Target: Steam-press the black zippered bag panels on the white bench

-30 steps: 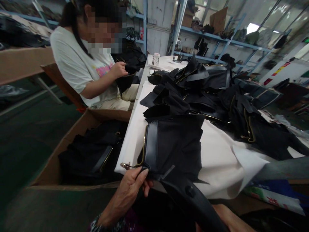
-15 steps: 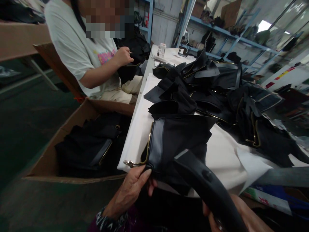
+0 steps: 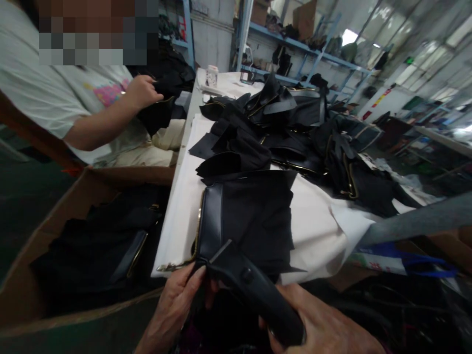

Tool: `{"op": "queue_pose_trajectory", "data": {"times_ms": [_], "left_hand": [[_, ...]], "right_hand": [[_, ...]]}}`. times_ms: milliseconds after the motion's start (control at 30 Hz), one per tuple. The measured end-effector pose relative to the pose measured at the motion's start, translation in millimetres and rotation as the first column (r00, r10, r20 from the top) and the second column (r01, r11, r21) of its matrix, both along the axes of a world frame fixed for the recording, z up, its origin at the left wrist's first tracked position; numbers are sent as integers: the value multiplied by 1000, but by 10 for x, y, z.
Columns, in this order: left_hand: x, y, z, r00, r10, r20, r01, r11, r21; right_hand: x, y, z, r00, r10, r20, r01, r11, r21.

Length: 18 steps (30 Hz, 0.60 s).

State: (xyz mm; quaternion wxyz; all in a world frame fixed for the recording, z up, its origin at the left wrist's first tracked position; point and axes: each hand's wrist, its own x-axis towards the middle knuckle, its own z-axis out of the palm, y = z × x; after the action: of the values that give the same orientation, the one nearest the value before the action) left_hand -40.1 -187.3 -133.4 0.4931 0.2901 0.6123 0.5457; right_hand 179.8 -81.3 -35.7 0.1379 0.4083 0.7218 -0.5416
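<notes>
My left hand [image 3: 171, 307] pinches the near end of a black fabric panel [image 3: 254, 221], which has a black leather band and a brass zipper [image 3: 198, 231] along its left side. The panel lies mostly on a white cloth [image 3: 317, 236]. A zipper pull [image 3: 165, 268] trails off near my left thumb. My right hand [image 3: 317, 324] grips a black leather strap [image 3: 254, 295] with a round stud, and the strap's near end runs up to my left hand. Part of the strap hides the panel's lower edge.
A heap of black zippered pieces [image 3: 283, 132] covers the far table. A seated co-worker's hand [image 3: 142, 92] holds a black piece [image 3: 157, 115] at left. A cardboard box [image 3: 29, 290] of black pieces stands beside the table. Blue metal shelves [image 3: 295, 44] line the back.
The whole scene has slid left in the view. My right hand has come up and inward with the strap, closer to my left hand.
</notes>
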Motion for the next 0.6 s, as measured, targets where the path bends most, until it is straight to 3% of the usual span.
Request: {"op": "queue_pose_trajectory", "data": {"times_ms": [167, 233, 367, 467, 600], "left_hand": [[71, 30, -71, 963, 191, 192, -192, 981, -13], [199, 47, -71, 941, 195, 276, -207, 978, 16], [691, 149, -33, 891, 29, 453, 9, 997, -82], [1075, 327, -3, 833, -30, 553, 155, 971, -180], [1313, 557, -15, 844, 52, 534, 92, 966, -240]], "right_hand": [[207, 38, 263, 986, -103, -129, 90, 991, -98], [424, 34, 321, 974, -196, -116, 186, 978, -90], [931, -29, 231, 916, -386, -112, 383, 922, -48], [1207, -101, 61, 854, -496, -156, 494, 868, -56], [1359, -157, -62, 827, -537, -168, 524, 844, -115]]}}
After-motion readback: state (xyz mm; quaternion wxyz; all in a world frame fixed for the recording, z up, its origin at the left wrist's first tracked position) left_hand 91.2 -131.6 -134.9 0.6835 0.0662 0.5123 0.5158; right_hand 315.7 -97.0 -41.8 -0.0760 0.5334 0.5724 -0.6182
